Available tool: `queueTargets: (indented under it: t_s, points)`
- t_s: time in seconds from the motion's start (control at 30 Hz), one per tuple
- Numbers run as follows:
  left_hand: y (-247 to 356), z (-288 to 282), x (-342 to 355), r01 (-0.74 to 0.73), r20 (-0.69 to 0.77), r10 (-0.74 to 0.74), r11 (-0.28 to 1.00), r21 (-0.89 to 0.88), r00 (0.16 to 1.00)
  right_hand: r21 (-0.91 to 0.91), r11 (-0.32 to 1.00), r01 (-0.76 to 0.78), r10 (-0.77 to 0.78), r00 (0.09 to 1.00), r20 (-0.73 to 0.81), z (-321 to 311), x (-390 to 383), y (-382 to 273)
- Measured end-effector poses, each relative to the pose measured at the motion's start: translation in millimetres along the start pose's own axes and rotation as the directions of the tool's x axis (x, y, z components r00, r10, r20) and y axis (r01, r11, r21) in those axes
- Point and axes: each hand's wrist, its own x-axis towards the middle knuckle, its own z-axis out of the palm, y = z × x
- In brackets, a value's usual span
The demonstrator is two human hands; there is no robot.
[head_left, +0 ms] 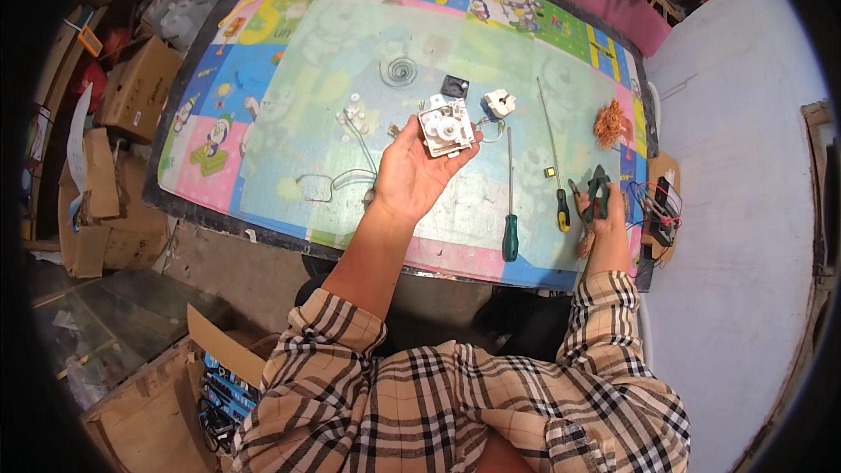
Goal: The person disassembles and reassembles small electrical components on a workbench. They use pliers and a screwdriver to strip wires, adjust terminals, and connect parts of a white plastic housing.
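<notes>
My left hand (413, 177) holds up a white plastic gear mechanism (447, 128), a small open housing with round white gears facing me. Its fingers and thumb grip the sides. At the right of the table my right hand (611, 213) is closed around dark green-handled pliers (598, 191). Beyond the mechanism lie a small black plastic part (455, 86) and a white round-edged piece (500, 103). Between my hands rest a green-handled screwdriver (511, 232) and a longer screwdriver with a yellow and black handle (562, 210).
A flat coiled metal spring (399, 72) lies farther back. Small white parts (354, 116) and bent wire (337, 182) are left of my left hand. A copper wire bundle (608, 125) sits at the far right. A black device with leads (667, 210) stands beside the table's right edge.
</notes>
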Motion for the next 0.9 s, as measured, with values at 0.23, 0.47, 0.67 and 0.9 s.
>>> queueTargets:
  t_s: [0.23,0.47,0.67,0.9]
  points:
    - [7.2,12.3,-10.1,-0.018,0.044,0.014,0.996,0.093,0.999,0.401,0.912,-0.079,-0.206,0.758,0.618,73.4,-127.7,1.0]
    - [16.6,4.1,-12.8,0.001,0.079,-0.014,0.987,0.162,0.997,-0.149,0.985,0.088,0.068,0.597,0.8,114.6,-165.1,66.3]
    - [19.0,-1.3,-11.9,-0.018,-0.069,0.043,0.946,0.323,0.997,-0.42,0.883,0.208,0.265,0.519,0.813,130.2,-190.7,81.4]
    - [13.8,-5.1,-7.3,-0.027,-0.204,0.137,0.885,0.464,0.969,-0.557,0.779,0.289,0.394,0.465,0.793,122.0,-186.9,96.7]
